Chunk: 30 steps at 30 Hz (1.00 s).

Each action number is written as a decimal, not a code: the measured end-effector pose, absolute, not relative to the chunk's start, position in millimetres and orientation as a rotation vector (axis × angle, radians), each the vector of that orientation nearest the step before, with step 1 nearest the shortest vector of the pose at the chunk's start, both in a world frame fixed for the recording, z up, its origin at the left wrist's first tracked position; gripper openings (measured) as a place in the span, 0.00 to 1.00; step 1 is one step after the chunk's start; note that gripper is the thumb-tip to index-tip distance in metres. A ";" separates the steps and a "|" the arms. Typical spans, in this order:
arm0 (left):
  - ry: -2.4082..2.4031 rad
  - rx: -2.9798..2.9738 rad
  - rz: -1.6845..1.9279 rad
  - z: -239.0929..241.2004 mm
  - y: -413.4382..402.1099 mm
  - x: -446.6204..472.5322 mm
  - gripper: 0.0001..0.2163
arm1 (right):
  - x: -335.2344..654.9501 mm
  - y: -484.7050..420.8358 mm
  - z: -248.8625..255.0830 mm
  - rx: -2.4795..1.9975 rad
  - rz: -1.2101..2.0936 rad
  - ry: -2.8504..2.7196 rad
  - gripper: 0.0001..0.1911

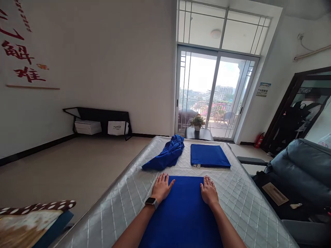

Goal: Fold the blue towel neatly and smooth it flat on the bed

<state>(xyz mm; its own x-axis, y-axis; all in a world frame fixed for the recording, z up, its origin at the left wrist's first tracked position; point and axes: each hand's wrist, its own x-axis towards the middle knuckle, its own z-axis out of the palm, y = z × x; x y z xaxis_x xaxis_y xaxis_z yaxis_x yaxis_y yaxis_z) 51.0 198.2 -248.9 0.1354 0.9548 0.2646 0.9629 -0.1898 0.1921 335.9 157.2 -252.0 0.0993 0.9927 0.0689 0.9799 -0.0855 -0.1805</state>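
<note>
A blue cloth [184, 213] lies flat and smooth on the quilted mattress [124, 199], running toward me between my arms. My left hand [162, 187], with a watch on its wrist, rests on the cloth's far left corner, fingers stretched out. On the far right corner lies my right hand [209, 191], palm down and fingers extended. Beyond them, a neatly folded blue cloth [210, 155] with a white tag sits at the right. A crumpled blue cloth [167, 154] is heaped to its left.
A blue-grey armchair [302, 168] stands close to the mattress on the right. A patterned cushion [33, 224] is at the lower left. Past the mattress's far end, a potted plant [197, 121] stands on a dark chair before the glass door. A person [301, 113] appears in the right doorway.
</note>
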 end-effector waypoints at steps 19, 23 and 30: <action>-1.658 -2.681 -0.698 -261.8 175.7 181.0 0.29 | 335.7 156.2 -251.8 -2.181 0.040 -2.019 0.32; -1.837 -2.493 -0.608 -264.4 188.1 112.8 0.31 | 335.2 158.9 -254.4 -2.182 0.046 -1.999 0.32; -1.964 -2.361 -0.549 -266.2 197.3 48.3 0.33 | 336.0 158.9 -256.5 -2.187 0.045 -1.995 0.33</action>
<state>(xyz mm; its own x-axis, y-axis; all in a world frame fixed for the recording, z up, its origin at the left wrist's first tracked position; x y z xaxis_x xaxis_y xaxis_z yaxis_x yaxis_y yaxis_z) 48.3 197.3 -266.2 0.1454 0.9488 0.2803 0.9566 -0.2071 0.2049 336.0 158.9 -256.5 0.0990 0.9901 0.0991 0.9846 -0.0831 -0.1536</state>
